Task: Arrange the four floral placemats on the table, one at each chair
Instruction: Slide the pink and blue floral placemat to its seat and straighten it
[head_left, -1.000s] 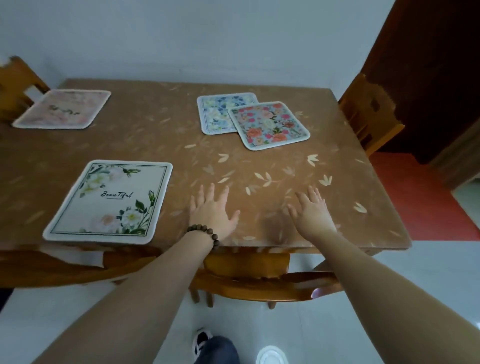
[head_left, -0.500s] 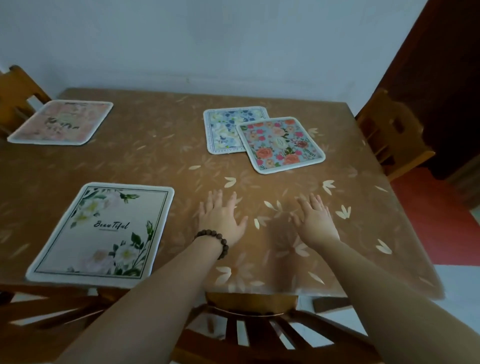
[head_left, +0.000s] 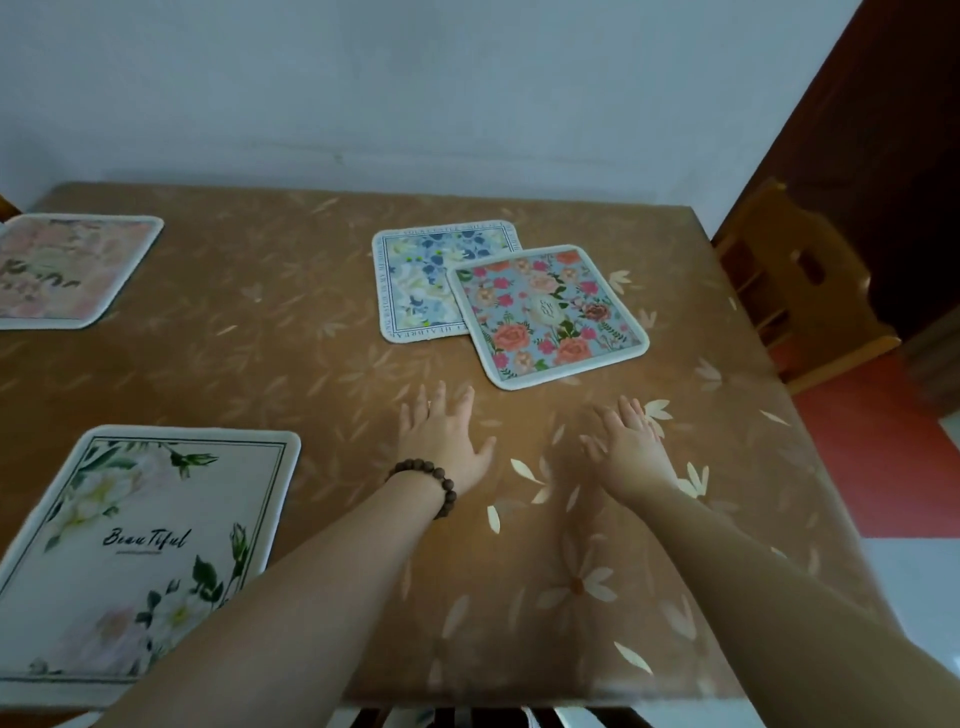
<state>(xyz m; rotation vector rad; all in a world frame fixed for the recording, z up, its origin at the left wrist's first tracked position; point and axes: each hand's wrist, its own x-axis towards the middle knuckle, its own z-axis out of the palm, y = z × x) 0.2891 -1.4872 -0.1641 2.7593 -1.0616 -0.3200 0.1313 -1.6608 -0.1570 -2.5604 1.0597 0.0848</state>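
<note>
Four floral placemats lie on the brown table (head_left: 291, 332). A white one reading "Beautiful" (head_left: 140, 545) sits at the near left edge. A pale pink one (head_left: 62, 270) lies at the far left. At the centre back, a red-rose mat on light blue (head_left: 550, 314) overlaps the corner of a blue-and-white mat (head_left: 421, 280). My left hand (head_left: 441, 436), with a bead bracelet at the wrist, reaches over the table with fingers straight and spread. My right hand (head_left: 628, 447) does the same beside it. Both are just short of the rose mat and hold nothing.
A wooden chair (head_left: 795, 291) stands at the table's right side, in front of a dark doorway. The top rail of another chair (head_left: 457, 719) shows under the near edge. A white wall runs behind the table. Red flooring lies at the right.
Both hands have moved forward across the table toward the two overlapping mats, and the camera has leaned in closer. No mat has moved.
</note>
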